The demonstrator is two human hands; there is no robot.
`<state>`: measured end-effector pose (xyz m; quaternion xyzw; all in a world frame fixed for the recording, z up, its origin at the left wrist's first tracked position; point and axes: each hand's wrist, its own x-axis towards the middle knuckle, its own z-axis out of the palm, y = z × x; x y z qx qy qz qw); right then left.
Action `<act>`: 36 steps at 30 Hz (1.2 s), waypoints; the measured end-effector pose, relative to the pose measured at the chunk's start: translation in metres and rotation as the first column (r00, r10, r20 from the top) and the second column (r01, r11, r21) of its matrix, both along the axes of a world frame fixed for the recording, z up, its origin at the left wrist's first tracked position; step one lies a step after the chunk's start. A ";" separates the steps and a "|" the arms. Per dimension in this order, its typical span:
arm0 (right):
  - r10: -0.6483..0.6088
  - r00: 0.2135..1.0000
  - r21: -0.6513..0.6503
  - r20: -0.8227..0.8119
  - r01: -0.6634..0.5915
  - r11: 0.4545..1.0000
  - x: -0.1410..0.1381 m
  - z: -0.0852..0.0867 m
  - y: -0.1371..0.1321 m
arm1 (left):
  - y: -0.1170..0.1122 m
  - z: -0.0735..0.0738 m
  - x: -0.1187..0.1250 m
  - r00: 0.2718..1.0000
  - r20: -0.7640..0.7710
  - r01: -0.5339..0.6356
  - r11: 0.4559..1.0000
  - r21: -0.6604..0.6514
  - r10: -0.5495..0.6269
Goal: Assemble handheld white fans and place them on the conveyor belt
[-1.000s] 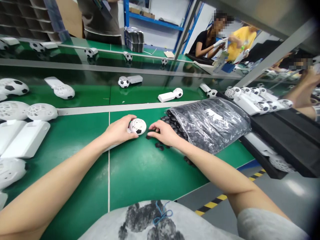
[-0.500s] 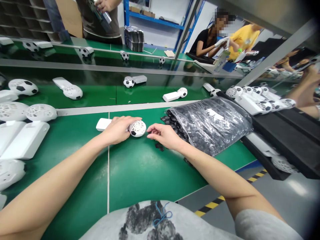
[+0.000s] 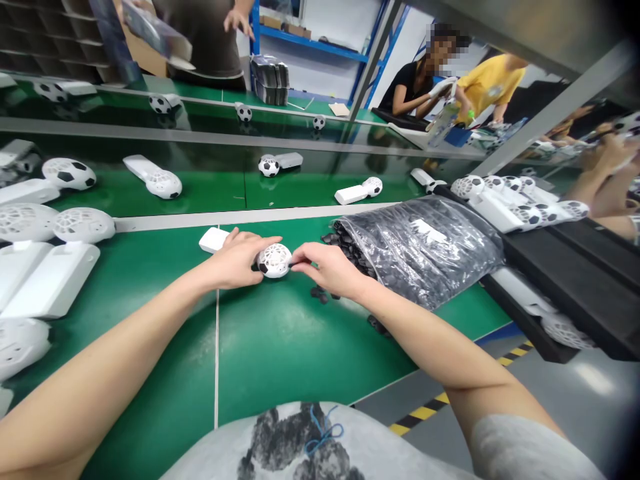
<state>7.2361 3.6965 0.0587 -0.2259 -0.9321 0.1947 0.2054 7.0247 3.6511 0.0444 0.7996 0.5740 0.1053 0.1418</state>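
My left hand (image 3: 235, 262) grips a white handheld fan shaped like a soccer ball, with its perforated ball head (image 3: 274, 260) toward my right hand and its white handle (image 3: 214, 240) sticking out behind my fingers. My right hand (image 3: 325, 268) meets the ball head, its fingertips pinching a small black piece (image 3: 292, 265) against it. Loose black pieces (image 3: 320, 293) lie on the green conveyor belt (image 3: 280, 347) just below my right hand. A clear plastic bag of black pieces (image 3: 420, 253) lies beyond it.
Several white fan bodies and ball heads (image 3: 30, 267) lie to the left, with more on the far belt section. A black tray (image 3: 565, 280) holding white parts stands at the right. Beyond the belt are a metal rail, blue shelving and co-workers.
My right hand has moved left from beside the loose pieces and now touches the ball head. My left hand has turned the fan slightly, and the camera view has shifted a little.
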 end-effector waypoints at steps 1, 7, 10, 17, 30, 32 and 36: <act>0.034 0.999 0.021 0.005 -0.034 0.999 -0.001 0.000 0.000 | 0.000 0.000 0.001 1.000 0.006 -0.011 1.000 -0.010 0.011; 0.218 0.975 0.221 0.046 -0.222 0.950 -0.011 -0.006 0.002 | -0.002 -0.004 0.012 0.991 0.074 -0.109 0.994 0.023 0.107; 0.212 0.976 0.168 -0.043 -0.202 0.965 -0.016 -0.012 0.003 | -0.004 -0.003 0.016 0.986 0.092 -0.141 0.989 0.045 0.136; -0.030 0.977 -0.210 -0.210 -0.016 0.978 -0.014 -0.029 0.011 | -0.007 -0.001 0.022 0.978 0.133 -0.169 0.984 0.052 0.161; -0.407 0.907 -0.026 0.113 0.412 0.911 0.028 -0.002 0.050 | -0.006 -0.007 0.010 0.992 0.115 -0.052 0.998 -0.041 0.057; -0.389 0.894 0.058 0.221 0.386 0.921 0.034 -0.002 0.051 | -0.007 -0.007 0.015 0.987 0.115 -0.108 0.994 -0.035 0.111; -0.295 0.900 0.096 0.320 0.279 0.955 0.027 -0.015 0.045 | -0.006 -0.006 0.019 0.987 0.158 -0.012 0.997 -0.072 0.023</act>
